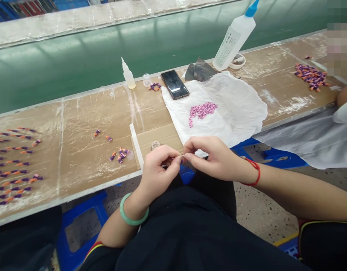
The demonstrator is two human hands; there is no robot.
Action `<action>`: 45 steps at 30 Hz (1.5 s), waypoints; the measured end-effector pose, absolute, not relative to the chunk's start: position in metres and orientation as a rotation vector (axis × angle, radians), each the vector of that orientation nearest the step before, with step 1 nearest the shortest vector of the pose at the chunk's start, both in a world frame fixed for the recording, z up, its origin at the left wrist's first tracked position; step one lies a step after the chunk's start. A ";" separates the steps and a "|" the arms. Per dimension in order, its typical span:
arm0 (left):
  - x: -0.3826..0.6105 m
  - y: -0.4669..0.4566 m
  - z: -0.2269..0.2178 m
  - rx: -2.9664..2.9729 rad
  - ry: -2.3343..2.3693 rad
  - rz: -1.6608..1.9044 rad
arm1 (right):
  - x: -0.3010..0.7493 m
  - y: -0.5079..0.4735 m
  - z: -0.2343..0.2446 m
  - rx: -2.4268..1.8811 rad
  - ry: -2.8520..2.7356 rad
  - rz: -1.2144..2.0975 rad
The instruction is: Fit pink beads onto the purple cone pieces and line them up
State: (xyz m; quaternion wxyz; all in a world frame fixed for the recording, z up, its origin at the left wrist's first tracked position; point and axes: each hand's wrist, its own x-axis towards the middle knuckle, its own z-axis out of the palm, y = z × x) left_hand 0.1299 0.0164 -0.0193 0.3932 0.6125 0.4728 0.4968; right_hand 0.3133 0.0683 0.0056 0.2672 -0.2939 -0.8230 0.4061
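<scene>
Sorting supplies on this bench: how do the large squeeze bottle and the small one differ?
The large squeeze bottle is far bigger than the small squeeze bottle. The large bottle has a blue nozzle and a printed label; the small bottle shows no label. The large bottle's tip runs out of view; the small bottle shows whole. Both are pale plastic, at the bench's far edge.

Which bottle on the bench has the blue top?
The tall white plastic bottle behind the white sheet has the blue tip. The small bottle, left of the phone, has a plain see-through tip.
</scene>
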 end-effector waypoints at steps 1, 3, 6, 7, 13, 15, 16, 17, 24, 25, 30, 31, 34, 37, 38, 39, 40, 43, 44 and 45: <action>0.129 0.017 -0.020 1.603 1.196 1.265 | 0.313 0.068 0.005 -0.807 -2.206 1.115; 0.129 0.018 -0.021 1.683 1.177 1.284 | 0.311 0.068 0.005 -0.827 -2.188 1.140; 0.130 0.019 -0.022 1.745 1.172 1.311 | 0.310 0.068 0.003 -0.859 -2.184 1.165; 0.130 0.019 -0.023 1.746 1.181 1.316 | 0.310 0.068 0.002 -0.870 -2.186 1.171; 0.120 0.014 -0.023 1.470 1.183 1.304 | 0.307 0.072 0.004 -0.810 -2.223 1.131; 0.112 0.009 -0.027 1.308 1.200 1.304 | 0.305 0.077 0.004 -0.753 -2.291 1.052; 0.106 0.007 -0.030 1.230 1.216 1.311 | 0.303 0.081 0.004 -0.720 -2.341 1.003; 0.101 0.004 -0.034 1.156 1.236 1.321 | 0.300 0.085 0.003 -0.683 -2.401 0.954; 0.071 -0.012 -0.053 0.909 1.355 1.342 | 0.254 0.121 -0.004 -0.671 -2.995 0.541; 0.069 -0.013 -0.053 0.905 1.351 1.334 | 0.247 0.125 -0.004 -0.707 -3.084 0.459; 0.062 -0.015 -0.053 0.869 1.302 1.272 | 0.225 0.131 0.003 -0.735 -3.330 0.210; 0.061 -0.015 -0.054 0.864 1.289 1.258 | 0.223 0.131 0.003 -0.732 -3.351 0.179; 0.060 -0.013 -0.054 0.848 1.250 1.238 | 0.219 0.131 0.004 -0.735 -3.405 0.126; 0.059 -0.012 -0.055 0.834 1.231 1.211 | 0.216 0.130 0.005 -0.745 -3.444 0.100; 0.059 -0.012 -0.055 0.832 1.228 1.195 | 0.215 0.129 0.005 -0.749 -3.455 0.089; 0.059 -0.011 -0.055 0.834 1.221 1.176 | 0.214 0.129 0.005 -0.750 -3.465 0.076; 0.059 -0.011 -0.055 0.838 1.213 1.158 | 0.213 0.128 0.005 -0.750 -3.473 0.065; 0.059 -0.010 -0.057 0.846 1.192 1.130 | 0.211 0.127 0.005 -0.746 -3.474 0.045; 0.060 -0.010 -0.057 0.846 1.192 1.133 | 0.211 0.127 0.005 -0.740 -3.470 0.044; 0.061 -0.009 -0.058 0.844 1.194 1.138 | 0.212 0.127 0.005 -0.729 -3.463 0.043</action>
